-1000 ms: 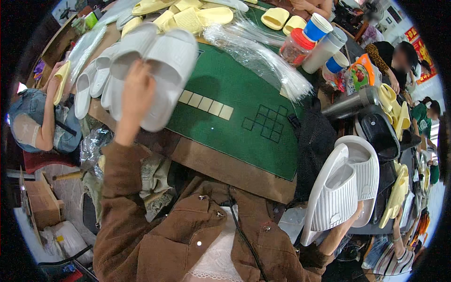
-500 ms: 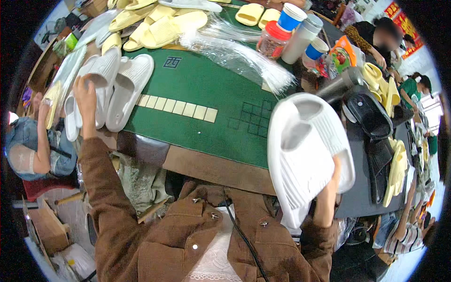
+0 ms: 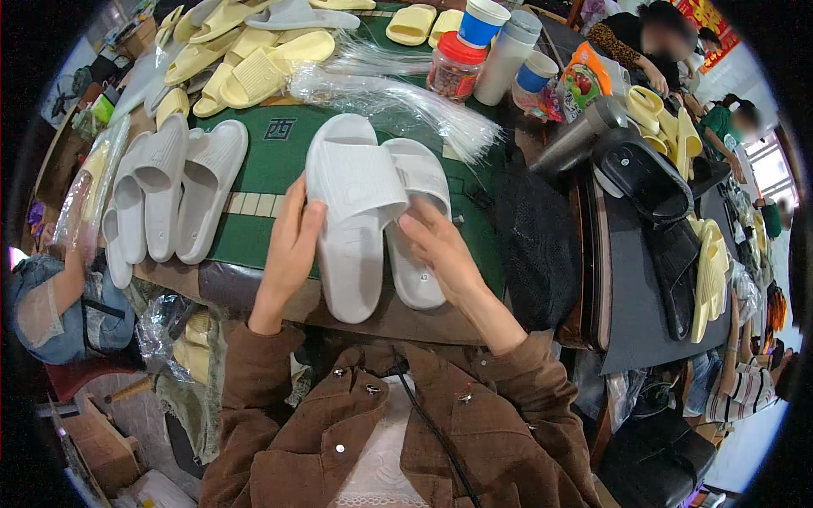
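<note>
A pair of light grey slide slippers is in front of me at the table's near edge, toes pointing away. The left slipper looks larger and seems tilted or slightly raised. My left hand presses along its left side, thumb at the edge. My right hand reaches across the right slipper, with fingertips at the left slipper's right edge beside the strap. The right hand covers part of the right slipper. More grey slippers stand in a row to the left.
Yellow slippers pile up at the far left. Clear plastic strands lie behind the pair. A red-lidded jar, cups and a steel flask stand at the far right. Black slippers lie on the right table. Other people are around.
The grey pair in my right hand has moved left to the middle and been turned, toes away. My left hand has left the grey row and come to the left slipper's side.
</note>
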`<move>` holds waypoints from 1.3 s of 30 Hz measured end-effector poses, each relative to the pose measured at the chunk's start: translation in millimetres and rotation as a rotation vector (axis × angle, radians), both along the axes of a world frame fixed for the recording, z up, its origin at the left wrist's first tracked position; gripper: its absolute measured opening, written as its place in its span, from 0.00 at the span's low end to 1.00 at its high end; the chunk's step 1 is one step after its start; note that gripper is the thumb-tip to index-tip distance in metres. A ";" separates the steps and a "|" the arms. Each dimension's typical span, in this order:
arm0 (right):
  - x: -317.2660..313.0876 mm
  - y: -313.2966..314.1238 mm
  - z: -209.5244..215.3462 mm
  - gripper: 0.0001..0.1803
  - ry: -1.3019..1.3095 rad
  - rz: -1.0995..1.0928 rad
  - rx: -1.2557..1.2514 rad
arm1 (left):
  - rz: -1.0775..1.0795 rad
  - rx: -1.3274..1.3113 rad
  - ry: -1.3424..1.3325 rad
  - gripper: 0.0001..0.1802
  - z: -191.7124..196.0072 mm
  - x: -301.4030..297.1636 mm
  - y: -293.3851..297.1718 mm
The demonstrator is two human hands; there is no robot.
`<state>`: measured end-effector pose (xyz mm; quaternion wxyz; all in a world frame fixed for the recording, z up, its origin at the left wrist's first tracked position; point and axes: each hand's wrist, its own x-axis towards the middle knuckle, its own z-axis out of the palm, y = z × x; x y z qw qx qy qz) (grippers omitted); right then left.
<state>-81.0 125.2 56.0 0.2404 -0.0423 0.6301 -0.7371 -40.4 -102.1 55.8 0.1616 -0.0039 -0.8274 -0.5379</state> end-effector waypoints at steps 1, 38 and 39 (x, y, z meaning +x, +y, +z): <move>3.9 7.4 -1.3 0.25 0.025 0.022 0.047 | 0.001 0.060 0.059 0.28 -3.5 2.9 3.6; 8.6 106.6 129.8 0.14 1.875 -0.577 -0.103 | -0.070 -0.366 0.095 0.30 -36.9 19.9 48.9; 13.3 105.0 128.3 0.15 1.828 -0.476 -0.068 | -0.068 -0.368 0.097 0.30 -37.2 20.3 49.2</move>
